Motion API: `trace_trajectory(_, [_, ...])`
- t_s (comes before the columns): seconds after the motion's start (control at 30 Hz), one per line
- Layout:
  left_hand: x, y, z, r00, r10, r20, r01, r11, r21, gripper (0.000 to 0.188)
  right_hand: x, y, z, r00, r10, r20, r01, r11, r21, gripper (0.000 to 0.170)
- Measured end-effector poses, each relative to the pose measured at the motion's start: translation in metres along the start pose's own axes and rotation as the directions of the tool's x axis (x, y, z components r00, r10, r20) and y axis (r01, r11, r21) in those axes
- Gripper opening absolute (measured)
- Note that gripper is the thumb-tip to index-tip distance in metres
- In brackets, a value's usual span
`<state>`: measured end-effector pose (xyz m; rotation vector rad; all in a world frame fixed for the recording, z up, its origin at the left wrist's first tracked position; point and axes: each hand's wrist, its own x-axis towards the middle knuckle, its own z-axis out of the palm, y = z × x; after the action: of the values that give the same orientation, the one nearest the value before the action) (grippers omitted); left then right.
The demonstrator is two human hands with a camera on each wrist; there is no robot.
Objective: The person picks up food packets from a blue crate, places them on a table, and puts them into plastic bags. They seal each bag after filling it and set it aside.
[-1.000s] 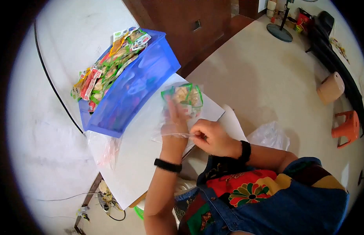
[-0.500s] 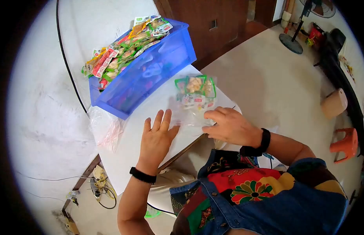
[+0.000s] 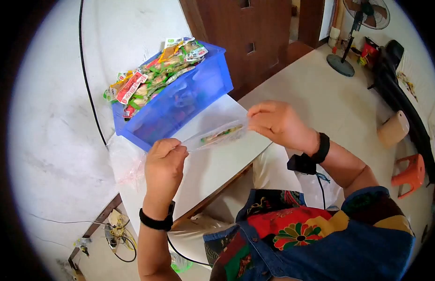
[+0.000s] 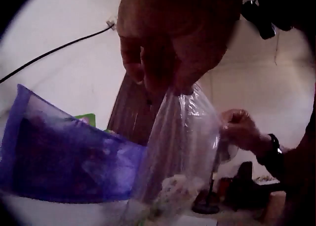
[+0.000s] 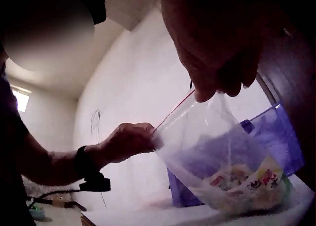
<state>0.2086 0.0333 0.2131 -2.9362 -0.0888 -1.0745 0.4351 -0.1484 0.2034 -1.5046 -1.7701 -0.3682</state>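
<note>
A clear plastic bag with a red line along its top edge (image 5: 190,134) is stretched upright between my two hands over the white table (image 3: 217,166). My left hand (image 3: 165,164) pinches one top corner of it, with fingers and thumb bent together. At the opposite corner my right hand (image 3: 285,125) pinches the plastic the same way. Down in the bag lie snack packets (image 5: 266,184) with green edges and pale contents; from above they show as a thin strip. The left wrist view has the plastic hanging in folds below the left fingertips.
Behind the bag stands a blue plastic bin (image 3: 180,100) heaped with snack packets (image 3: 156,75). Crumpled clear plastic (image 3: 126,157) lies at the table's left end. Off to the right are an orange stool (image 3: 408,174), a standing fan (image 3: 355,33) and a beige bin (image 3: 394,129).
Earlier the bag lay flat on the table, with the left hand over it and later beside it, spread. Now both hands have gripped its top corners and raised it upright.
</note>
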Motion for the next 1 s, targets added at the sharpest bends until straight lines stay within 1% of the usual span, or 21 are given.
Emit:
trace_trajectory(0.03, [0.002, 0.001, -0.009, 0.998, -0.051, -0.037, 0.048, 0.997, -0.067, 0.014, 0.009, -0.002, -0.004, 0.997, -0.012, -0.076, 0.016, 0.998, 0.053, 0.012])
trace_trajectory(0.07, [0.004, 0.002, -0.018, 0.992, -0.104, -0.07, 0.094, 0.986, -0.135, 0.013, 0.017, -0.005, -0.007, 0.997, -0.022, -0.08, 0.027, 0.998, 0.052, 0.012])
trace_trajectory(0.1, [0.006, 0.005, -0.028, 0.984, -0.156, -0.086, 0.141, 0.976, -0.163, 0.013, 0.025, -0.006, -0.01, 0.998, -0.011, -0.063, 0.017, 0.996, 0.091, 0.011])
trace_trajectory(0.13, [0.008, 0.006, -0.037, 0.983, -0.158, -0.093, 0.143, 0.978, -0.153, 0.013, 0.032, -0.007, -0.011, 0.999, -0.002, -0.045, 0.008, 0.991, 0.131, 0.011])
trace_trajectory(0.17, [0.009, 0.006, -0.047, 0.974, -0.211, -0.08, 0.191, 0.96, -0.203, 0.012, 0.039, -0.007, -0.011, 0.999, -0.016, -0.045, 0.022, 0.991, 0.134, 0.011])
trace_trajectory(0.23, [0.006, 0.002, -0.061, 0.953, -0.3, -0.047, 0.275, 0.917, -0.288, 0.01, 0.05, -0.009, -0.008, 0.999, -0.038, -0.008, 0.039, 0.976, 0.214, 0.007])
trace_trajectory(0.27, [0.003, 0.001, -0.067, 0.95, -0.308, -0.055, 0.282, 0.918, -0.279, 0.01, 0.055, -0.011, -0.007, 0.999, -0.051, -0.007, 0.051, 0.974, 0.221, 0.007])
trace_trajectory(0.33, [-0.005, -0.002, -0.077, 0.904, -0.428, -0.002, 0.381, 0.805, -0.456, 0.009, 0.063, -0.015, -0.003, 0.984, 0.065, 0.163, -0.13, 0.893, 0.431, 0.008])
trace_trajectory(0.37, [-0.01, -0.005, -0.08, 0.892, -0.453, 0.014, 0.397, 0.764, -0.508, 0.009, 0.066, -0.016, 0.0, 0.984, 0.054, 0.168, -0.124, 0.89, 0.438, 0.008])
trace_trajectory(0.4, [-0.015, -0.006, -0.084, 0.887, -0.462, 0.01, 0.404, 0.764, -0.504, 0.009, 0.069, -0.016, 0.004, 0.975, 0.089, 0.202, -0.183, 0.837, 0.515, 0.01])
trace_trajectory(0.43, [-0.018, -0.006, -0.089, 0.872, -0.488, 0.032, 0.43, 0.734, -0.526, 0.009, 0.072, -0.017, 0.008, 0.963, 0.122, 0.241, -0.244, 0.774, 0.584, 0.012])
trace_trajectory(0.47, [-0.022, -0.005, -0.094, 0.857, -0.513, 0.056, 0.456, 0.702, -0.548, 0.009, 0.074, -0.02, 0.009, 0.962, 0.115, 0.247, -0.243, 0.771, 0.589, 0.012])
trace_trajectory(0.53, [-0.028, -0.002, -0.099, 0.832, -0.551, 0.065, 0.491, 0.678, -0.547, 0.008, 0.079, -0.026, 0.011, 0.934, 0.151, 0.324, -0.326, 0.731, 0.6, 0.013])
trace_trajectory(0.6, [-0.034, -0.002, -0.101, 0.797, -0.6, 0.064, 0.519, 0.628, -0.58, 0.008, 0.082, -0.028, 0.015, 0.932, 0.141, 0.335, -0.325, 0.735, 0.595, 0.013])
trace_trajectory(0.77, [-0.045, -0.006, -0.104, 0.75, -0.66, 0.037, 0.55, 0.592, -0.589, 0.008, 0.091, -0.034, 0.025, 0.936, 0.126, 0.328, -0.309, 0.739, 0.599, 0.014])
trace_trajectory(0.83, [-0.046, -0.007, -0.104, 0.738, -0.674, 0.036, 0.555, 0.577, -0.598, 0.009, 0.096, -0.038, 0.028, 0.936, 0.093, 0.341, -0.296, 0.733, 0.612, 0.015])
trace_trajectory(0.87, [-0.045, -0.006, -0.104, 0.712, -0.702, 0.019, 0.557, 0.548, -0.625, 0.008, 0.098, -0.039, 0.029, 0.935, 0.092, 0.343, -0.296, 0.735, 0.61, 0.015])
trace_trajectory(0.9, [-0.044, -0.006, -0.104, 0.684, -0.73, 0.004, 0.556, 0.518, -0.65, 0.009, 0.1, -0.041, 0.029, 0.928, 0.07, 0.367, -0.277, 0.786, 0.552, 0.014])
trace_trajectory(0.93, [-0.045, -0.006, -0.104, 0.683, -0.73, 0.003, 0.555, 0.517, -0.652, 0.009, 0.103, -0.042, 0.03, 0.919, 0.049, 0.392, -0.255, 0.832, 0.492, 0.014])
trace_trajectory(0.97, [-0.047, -0.007, -0.103, 0.678, -0.735, 0.009, 0.567, 0.515, -0.642, 0.009, 0.103, -0.041, 0.033, 0.918, 0.049, 0.393, -0.254, 0.834, 0.49, 0.014])
trace_trajectory(1.0, [-0.048, -0.008, -0.103, 0.674, -0.739, 0.015, 0.578, 0.514, -0.633, 0.009, 0.103, -0.039, 0.039, 0.94, -0.024, 0.341, -0.14, 0.883, 0.448, 0.013])
